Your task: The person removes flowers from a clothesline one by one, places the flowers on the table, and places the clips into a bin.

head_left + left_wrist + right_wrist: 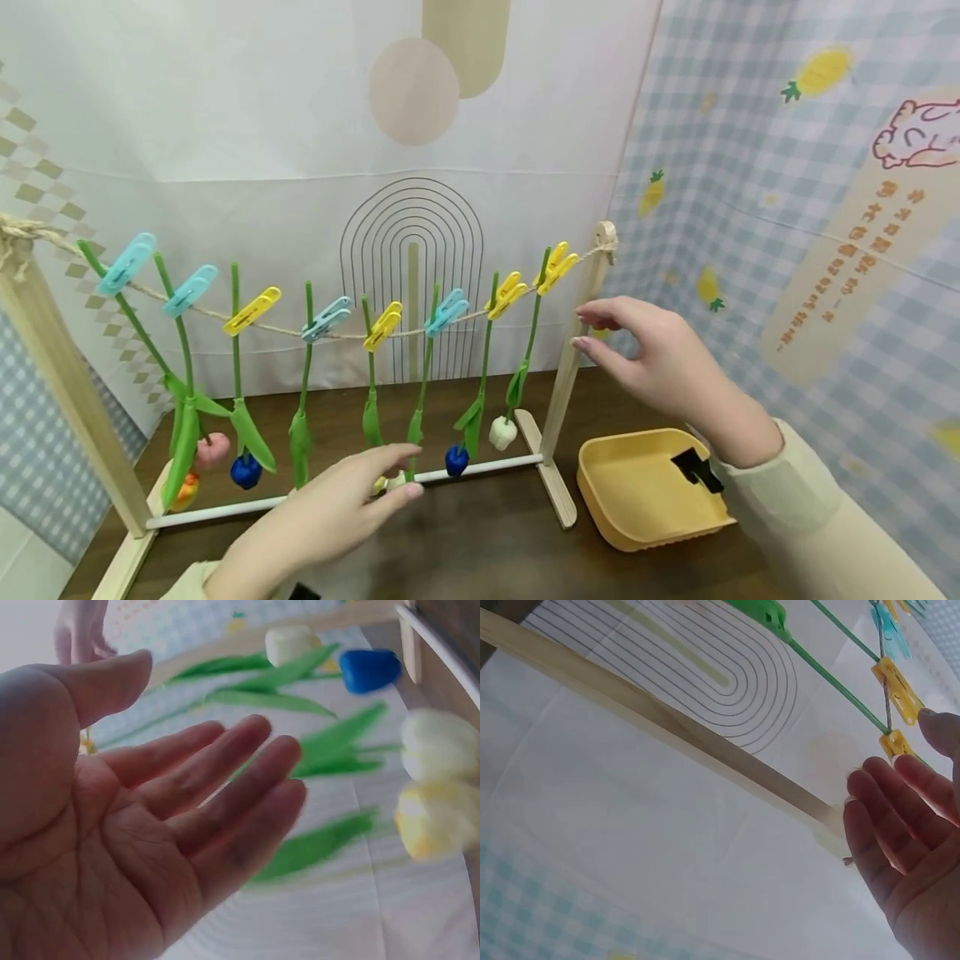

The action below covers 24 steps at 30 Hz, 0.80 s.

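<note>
- The right hand (pixel 660 367) hangs with relaxed fingers, holding nothing, just beside the rack's right post (pixel 577 350), near the rightmost yellow peg (pixel 557 267) on the rope (pixel 300 332).
- The left hand (pixel 330 508) is flat and empty, near the white rail (pixel 487 465) and the pale tulip (pixel 439 746).
- A yellow tray (pixel 645 492) lies at the tabletop's right edge.

hanging heads-down on green stems from yellow and blue pegs (pixel 383 326) along a sagging rope, pale yellow tulips (pixel 390 482) dangling just beside the white rail (pixel 480 467).
</note>
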### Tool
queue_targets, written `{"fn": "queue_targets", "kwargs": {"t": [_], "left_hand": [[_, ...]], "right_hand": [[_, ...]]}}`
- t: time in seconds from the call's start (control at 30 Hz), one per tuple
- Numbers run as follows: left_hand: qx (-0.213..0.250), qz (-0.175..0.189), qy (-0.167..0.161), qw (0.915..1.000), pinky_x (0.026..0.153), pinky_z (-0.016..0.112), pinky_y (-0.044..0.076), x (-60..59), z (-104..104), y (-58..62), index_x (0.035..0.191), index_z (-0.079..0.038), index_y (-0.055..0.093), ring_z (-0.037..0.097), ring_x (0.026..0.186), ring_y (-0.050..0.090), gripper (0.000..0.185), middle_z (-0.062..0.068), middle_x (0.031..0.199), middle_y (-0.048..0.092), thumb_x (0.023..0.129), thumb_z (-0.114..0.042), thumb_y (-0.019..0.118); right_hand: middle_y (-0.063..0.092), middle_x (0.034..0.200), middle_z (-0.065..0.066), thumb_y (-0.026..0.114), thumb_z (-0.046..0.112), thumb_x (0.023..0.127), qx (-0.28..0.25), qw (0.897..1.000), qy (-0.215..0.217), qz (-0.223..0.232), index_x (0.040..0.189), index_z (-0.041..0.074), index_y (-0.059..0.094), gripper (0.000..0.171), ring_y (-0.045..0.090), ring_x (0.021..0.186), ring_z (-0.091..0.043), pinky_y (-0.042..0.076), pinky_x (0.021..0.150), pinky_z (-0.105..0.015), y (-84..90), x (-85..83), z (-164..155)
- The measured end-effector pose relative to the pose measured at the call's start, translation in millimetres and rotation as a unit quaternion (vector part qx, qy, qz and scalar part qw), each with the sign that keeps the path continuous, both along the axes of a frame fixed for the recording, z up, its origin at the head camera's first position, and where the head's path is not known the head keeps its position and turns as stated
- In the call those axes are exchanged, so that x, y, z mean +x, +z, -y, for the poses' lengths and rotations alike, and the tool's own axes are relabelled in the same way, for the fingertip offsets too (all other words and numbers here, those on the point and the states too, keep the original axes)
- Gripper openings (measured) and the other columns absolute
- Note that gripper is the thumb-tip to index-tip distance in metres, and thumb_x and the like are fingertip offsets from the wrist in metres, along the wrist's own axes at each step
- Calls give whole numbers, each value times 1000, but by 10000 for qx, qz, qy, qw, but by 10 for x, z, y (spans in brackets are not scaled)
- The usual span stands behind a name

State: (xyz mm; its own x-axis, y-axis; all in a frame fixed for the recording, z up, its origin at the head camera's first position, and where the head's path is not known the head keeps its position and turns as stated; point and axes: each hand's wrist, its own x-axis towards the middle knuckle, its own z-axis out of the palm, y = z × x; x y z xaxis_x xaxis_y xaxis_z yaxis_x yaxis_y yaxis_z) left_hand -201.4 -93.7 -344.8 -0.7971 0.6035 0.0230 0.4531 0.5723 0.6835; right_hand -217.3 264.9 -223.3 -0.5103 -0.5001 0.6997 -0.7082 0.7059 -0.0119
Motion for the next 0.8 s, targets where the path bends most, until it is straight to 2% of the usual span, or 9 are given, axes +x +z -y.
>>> {"fn": "queue_targets", "kwargs": {"t": [0.13, 0.27, 0.4, 0.57, 0.63, 0.8], "left_hand": [[371, -338, -294, 9983, 93, 42, 47, -66, -258, 79, 140, -15, 49, 15, 116, 56, 62, -2, 131, 57, 95, -58, 47], [814, -689, -442, 9933, 92, 36, 48, -122, -507, 142, 142, -18, 46, 10, 115, 56, 60, -7, 129, 57, 95, -56, 50], [1236, -843, -394, 9880, 92, 36, 48, -172, -717, 192, 144, -21, 42, 9, 114, 56, 58, -10, 129, 55, 96, -50, 55], [1706, -1221, -239, 9775, 96, 37, 46, -220, -927, 209, 147, -17, 38, 11, 120, 52, 59, -3, 137, 52, 97, -41, 58], [1924, -1328, -211, 9721, 97, 36, 45, -233, -999, 218, 148, -16, 37, 12, 123, 50, 59, -1, 140, 49, 97, -37, 58], [2359, -1497, -67, 9602, 99, 35, 43, -253, -1141, 272, 149, -15, 33, 12, 128, 45, 61, -6, 144, 42, 97, -31, 60]], "right_hand": [[69, 103, -2, 79, 11, 78, 14, 9988, 335, -355, 109, 6, 68, 33, 64, 90, -15, 49, 80, -26, 112, -29, 26], [69, 104, -6, 75, 21, 84, 81, 9960, 494, -735, 111, 3, 67, 33, 63, 90, -18, 47, 84, -25, 219, -53, 44], [68, 102, -8, 69, 30, 90, 51, 9919, 625, -1109, 111, 1, 67, 36, 62, 91, -19, 45, 85, -26, 303, -82, 85], [68, 100, -10, 68, 31, 90, -87, 9857, 774, -1493, 111, -2, 66, 39, 60, 90, -24, 45, 85, -33, 368, -113, 143], [67, 102, -12, 68, 30, 90, -32, 9846, 717, -1595, 113, -2, 66, 39, 60, 91, -27, 45, 86, -36, 390, -133, 162], [66, 107, -13, 68, 28, 89, 256, 9833, 457, -1743, 118, 0, 64, 40, 57, 97, -31, 41, 90, -45, 449, -196, 205]]}}
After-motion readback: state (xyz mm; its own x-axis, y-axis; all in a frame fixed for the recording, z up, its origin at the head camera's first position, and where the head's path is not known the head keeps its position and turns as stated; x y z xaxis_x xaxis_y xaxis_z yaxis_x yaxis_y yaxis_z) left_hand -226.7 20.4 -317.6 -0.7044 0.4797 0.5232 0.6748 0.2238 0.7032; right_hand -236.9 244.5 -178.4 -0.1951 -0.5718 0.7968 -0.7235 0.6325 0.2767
